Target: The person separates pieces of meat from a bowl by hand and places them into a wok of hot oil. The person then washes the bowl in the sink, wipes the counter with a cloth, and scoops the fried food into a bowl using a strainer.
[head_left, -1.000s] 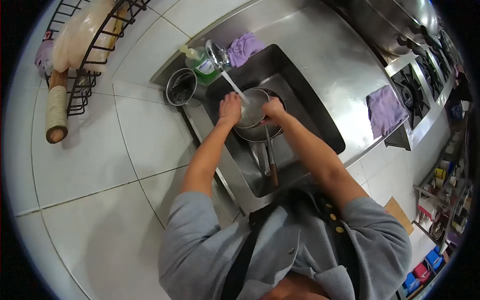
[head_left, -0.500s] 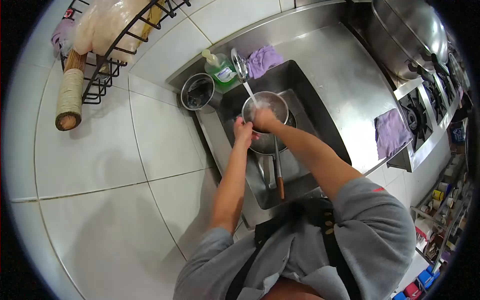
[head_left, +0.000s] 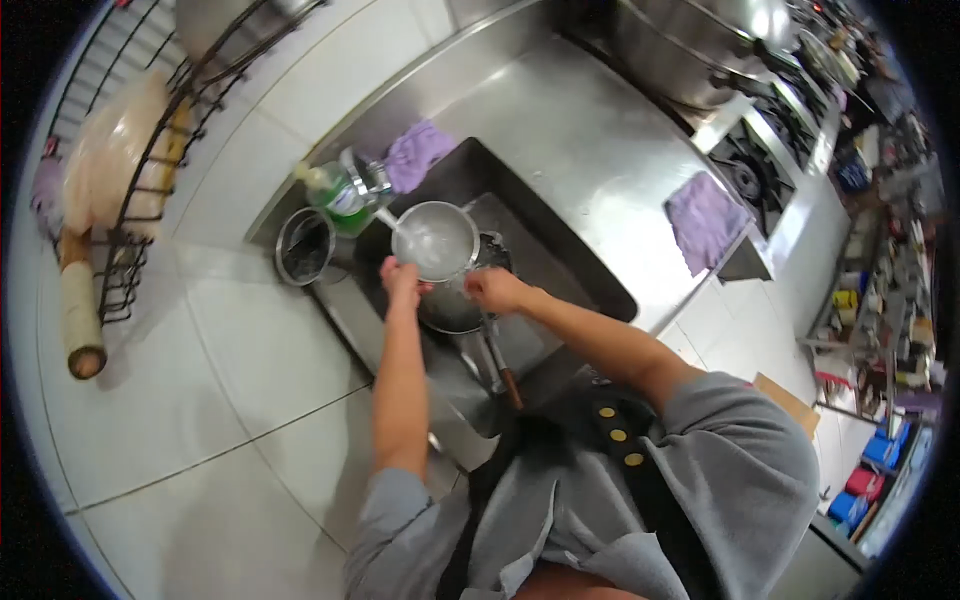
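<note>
My left hand [head_left: 403, 281] is closed on the near-left rim of a round metal bowl [head_left: 437, 243], which it holds over the sink [head_left: 575, 285]. A stream of water from the faucet [head_left: 368, 178] runs into the bowl. My right hand [head_left: 498, 291], its fingers curled together, is just beyond the bowl's near-right side. Whatever it may hold is hidden. Below the bowl, a pan [head_left: 452, 314] rests in the sink, partly covered by the bowl and hands. A long handle with a wooden end [head_left: 509, 386] points toward me.
A green soap bottle [head_left: 343, 203], a metal container [head_left: 305, 247] and a purple cloth [head_left: 418, 155] line the sink's far-left edge. Another purple cloth [head_left: 706, 222] lies on the steel counter [head_left: 580, 130]. A large pot [head_left: 690, 55] stands by the stove [head_left: 750, 170]. A wire rack [head_left: 150, 165] hangs left.
My right hand has come out of the bowl to its near-right side. The left hand still grips the rim. The head view has shifted, so the sink appears farther left.
</note>
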Demonstrator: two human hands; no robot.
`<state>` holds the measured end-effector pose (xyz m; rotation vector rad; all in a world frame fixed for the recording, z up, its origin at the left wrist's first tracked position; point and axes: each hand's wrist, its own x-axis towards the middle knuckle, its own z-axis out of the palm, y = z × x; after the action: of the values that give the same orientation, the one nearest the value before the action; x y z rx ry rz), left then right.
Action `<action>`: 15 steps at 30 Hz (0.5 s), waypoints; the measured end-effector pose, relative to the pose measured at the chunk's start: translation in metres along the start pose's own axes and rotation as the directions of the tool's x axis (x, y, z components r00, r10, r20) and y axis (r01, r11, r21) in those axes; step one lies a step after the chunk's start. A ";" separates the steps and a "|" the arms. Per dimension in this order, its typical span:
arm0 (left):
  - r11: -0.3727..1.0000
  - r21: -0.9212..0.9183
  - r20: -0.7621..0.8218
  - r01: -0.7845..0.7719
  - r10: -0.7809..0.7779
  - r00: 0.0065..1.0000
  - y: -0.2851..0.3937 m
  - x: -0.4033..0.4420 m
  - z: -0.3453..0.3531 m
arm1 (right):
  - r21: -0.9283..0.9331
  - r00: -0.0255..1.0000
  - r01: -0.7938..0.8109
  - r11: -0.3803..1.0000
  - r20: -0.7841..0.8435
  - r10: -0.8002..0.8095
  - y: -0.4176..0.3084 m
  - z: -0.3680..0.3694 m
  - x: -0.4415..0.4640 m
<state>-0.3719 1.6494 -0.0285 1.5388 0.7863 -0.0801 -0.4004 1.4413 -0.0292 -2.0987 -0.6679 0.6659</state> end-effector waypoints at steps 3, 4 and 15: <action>0.951 0.287 -0.001 -0.111 0.116 0.993 0.008 0.020 0.019 | -0.696 0.960 -0.255 0.671 -0.100 0.262 0.027 0.030 -0.123; 0.860 0.495 -0.058 -0.124 0.175 0.983 0.029 0.017 0.031 | -0.589 0.948 -0.298 0.751 -0.094 0.303 0.039 0.024 -0.131; 0.688 0.601 0.169 -0.407 0.388 0.906 -0.031 0.073 -0.013 | -0.189 0.320 -0.898 0.396 -0.900 0.295 0.182 -0.201 -0.227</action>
<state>-0.3379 1.6898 -0.0894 2.3203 0.3833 -0.0411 -0.3911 1.0875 -0.0214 -3.0645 0.7015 -0.2578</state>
